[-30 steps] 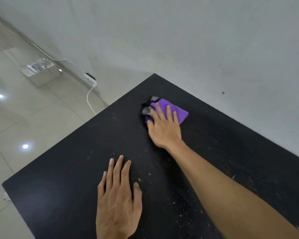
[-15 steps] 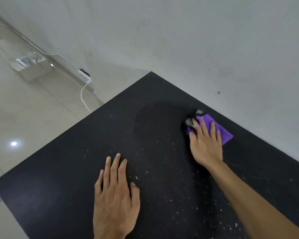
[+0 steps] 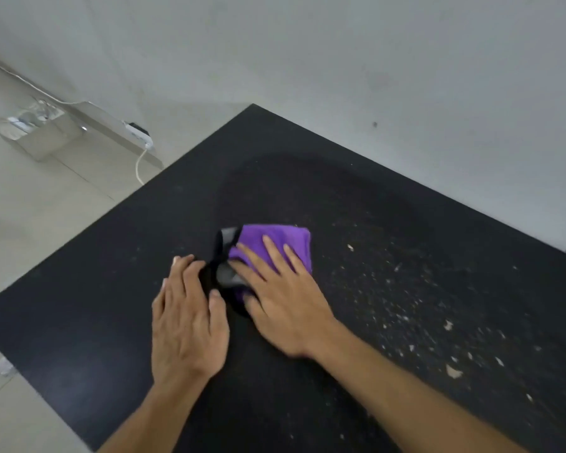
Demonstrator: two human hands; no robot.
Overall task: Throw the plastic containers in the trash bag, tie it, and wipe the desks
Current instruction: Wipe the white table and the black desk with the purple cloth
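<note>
1. Wiping is going on. Nothing here is showing the throwing-away or tying parts, so I cannot tell if they are done.
2. The far part of the desk [image 3: 307,178] is looking darker and cleaner; white crumbs [image 3: 453,371] are lying on the right, waiting.
3. The purple cloth [image 3: 275,243] is lying folded mid-desk, its long side seeming to run near-left to far-right, black-grey end pointing at the left grip [image 3: 187,318].
4. The right grip [image 3: 285,305] is pressing flat on the cloth, fingers straight, grasping nothing. The left grip is resting flat beside it, released.
</note>
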